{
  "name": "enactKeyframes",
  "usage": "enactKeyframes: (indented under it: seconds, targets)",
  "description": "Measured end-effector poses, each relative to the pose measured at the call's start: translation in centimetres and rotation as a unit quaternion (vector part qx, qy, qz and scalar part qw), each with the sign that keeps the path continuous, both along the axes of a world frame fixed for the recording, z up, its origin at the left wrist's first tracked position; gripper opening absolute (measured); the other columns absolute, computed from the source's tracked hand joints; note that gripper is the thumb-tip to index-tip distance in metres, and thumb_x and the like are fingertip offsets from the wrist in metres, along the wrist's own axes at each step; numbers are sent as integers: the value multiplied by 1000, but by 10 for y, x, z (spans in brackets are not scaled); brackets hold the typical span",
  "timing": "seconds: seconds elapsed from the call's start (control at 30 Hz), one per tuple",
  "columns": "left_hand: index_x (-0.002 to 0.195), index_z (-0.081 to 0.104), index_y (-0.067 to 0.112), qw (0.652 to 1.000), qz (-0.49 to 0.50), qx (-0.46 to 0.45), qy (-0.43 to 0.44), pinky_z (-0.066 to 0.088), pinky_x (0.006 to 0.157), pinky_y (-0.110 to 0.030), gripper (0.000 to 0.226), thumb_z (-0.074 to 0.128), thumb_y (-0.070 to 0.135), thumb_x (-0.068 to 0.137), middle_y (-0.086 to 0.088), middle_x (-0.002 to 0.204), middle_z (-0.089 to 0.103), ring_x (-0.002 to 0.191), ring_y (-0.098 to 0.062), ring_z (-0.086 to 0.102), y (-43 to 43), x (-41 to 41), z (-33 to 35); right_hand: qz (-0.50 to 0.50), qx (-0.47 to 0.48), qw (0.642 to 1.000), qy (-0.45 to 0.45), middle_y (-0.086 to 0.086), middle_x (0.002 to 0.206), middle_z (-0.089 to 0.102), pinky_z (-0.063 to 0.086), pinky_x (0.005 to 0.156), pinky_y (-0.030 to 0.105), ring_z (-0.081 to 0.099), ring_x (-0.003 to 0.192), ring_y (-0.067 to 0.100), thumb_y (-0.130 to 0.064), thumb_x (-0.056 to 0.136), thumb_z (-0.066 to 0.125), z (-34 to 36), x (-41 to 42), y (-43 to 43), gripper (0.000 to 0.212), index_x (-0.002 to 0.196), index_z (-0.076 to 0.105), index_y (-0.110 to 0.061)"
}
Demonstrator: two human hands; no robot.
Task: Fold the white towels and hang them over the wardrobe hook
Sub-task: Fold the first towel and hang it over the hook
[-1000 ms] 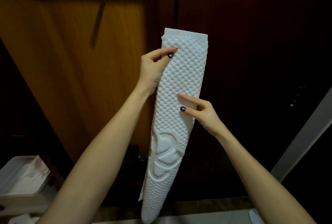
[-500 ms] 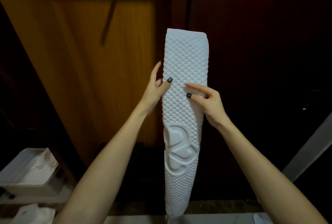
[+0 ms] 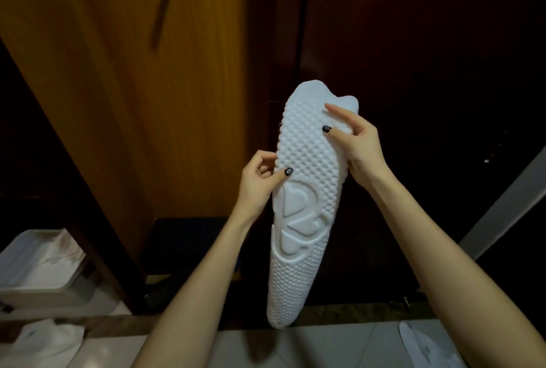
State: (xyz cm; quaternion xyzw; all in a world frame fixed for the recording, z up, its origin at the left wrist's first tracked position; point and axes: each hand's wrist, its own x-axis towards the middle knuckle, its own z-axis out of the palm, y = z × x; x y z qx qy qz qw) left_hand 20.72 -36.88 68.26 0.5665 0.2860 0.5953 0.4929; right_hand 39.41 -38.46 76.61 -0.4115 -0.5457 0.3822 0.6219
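Head view, folded white towel (image 3: 307, 190) hanging upright before dark wardrobe doors (image 3: 413, 42), left hand (image 3: 260, 181) grip pinching its left edge, right hand (image 3: 359, 149) grip pinching its drooping top.

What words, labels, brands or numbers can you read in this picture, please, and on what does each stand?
No text can be read.
Towel: only a raised motif of curved shapes, with no letters I can make out.
White item at the lower right: a faint grey mark, too blurred to read.
White item at the lower left: a faint mark, too blurred to read.
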Motion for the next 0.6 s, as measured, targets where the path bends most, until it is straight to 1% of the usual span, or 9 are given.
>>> enactKeyframes:
  seconds: [0.07, 0.13, 0.2, 0.23, 0.3, 0.37, 0.43, 0.53, 0.6]
  targets:
    - [84, 64, 20, 1000, 8, 11, -19, 52, 68, -19, 20, 75, 4, 79, 7, 83, 71, 80, -6, 66, 1, 0, 6, -4, -9, 1000, -20, 4, 134, 54, 56, 88, 33, 61, 116, 19, -8, 89, 66, 5, 1, 1, 42, 125, 61, -29]
    - [79, 66, 25, 999, 2, 3, -42, 53, 71, -25, 19, 76, 10, 76, 6, 84, 70, 81, -11, 64, 4, -1, 16, 7, -15, 999, -38, 1, 136, 52, 56, 88, 31, 60, 117, 16, -12, 90, 67, 6, 1, 0, 52, 135, 51, -32]
    - [79, 67, 24, 998, -19, -13, -63, 55, 72, -33, 17, 77, 11, 75, 2, 85, 69, 82, -18, 62, 7, -2, 25, 30, -44, 997, -54, -3, 133, 55, 56, 80, 26, 64, 111, 12, -20, 90, 67, -1, 4, -5, 61, 143, 41, -36]
    - [80, 67, 22, 997, -28, -17, -66, 56, 71, -34, 16, 76, 9, 75, 0, 84, 68, 80, -19, 61, 8, -2, 28, 51, -70, 995, -45, -3, 131, 57, 56, 75, 26, 66, 107, 13, -23, 91, 67, -7, 6, -8, 65, 146, 37, -39]
    - [83, 67, 17, 997, -44, -17, -61, 56, 68, -33, 17, 74, 2, 78, -1, 83, 69, 78, -18, 63, 9, -3, 31, 107, -114, 987, 31, 3, 127, 64, 56, 71, 29, 69, 102, 20, -21, 91, 65, -20, 9, -16, 68, 147, 32, -43]
    - [84, 67, 17, 997, -55, -20, -53, 56, 70, -33, 20, 71, -3, 80, 0, 84, 70, 79, -17, 65, 7, -4, 33, 145, -123, 971, 147, 11, 123, 67, 57, 71, 31, 69, 100, 23, -10, 91, 62, -28, 6, -20, 68, 146, 35, -38]
    - [87, 68, 18, 998, -59, -23, -28, 56, 74, -36, 21, 70, -2, 81, 0, 89, 70, 84, -19, 66, 6, -9, 36, 134, -105, 965, 201, 14, 125, 64, 58, 74, 31, 68, 103, 25, -1, 89, 60, -29, -1, -20, 59, 138, 49, -32]
    - [97, 67, 18, 996, -74, -18, 56, 56, 76, -34, 16, 69, 7, 85, 3, 97, 70, 92, -18, 66, 6, -23, 37, 88, -71, 981, 156, 10, 132, 53, 58, 77, 32, 66, 105, 23, 4, 89, 57, -22, -9, -16, 45, 119, 63, -29]
    - [104, 66, 19, 992, -99, -48, 62, 51, 72, -32, 18, 64, 9, 88, 8, 94, 68, 91, -19, 63, 3, -33, 32, 71, -60, 989, 118, 3, 125, 55, 58, 74, 30, 69, 96, 15, 5, 88, 57, -16, -12, -13, 42, 114, 66, -27]
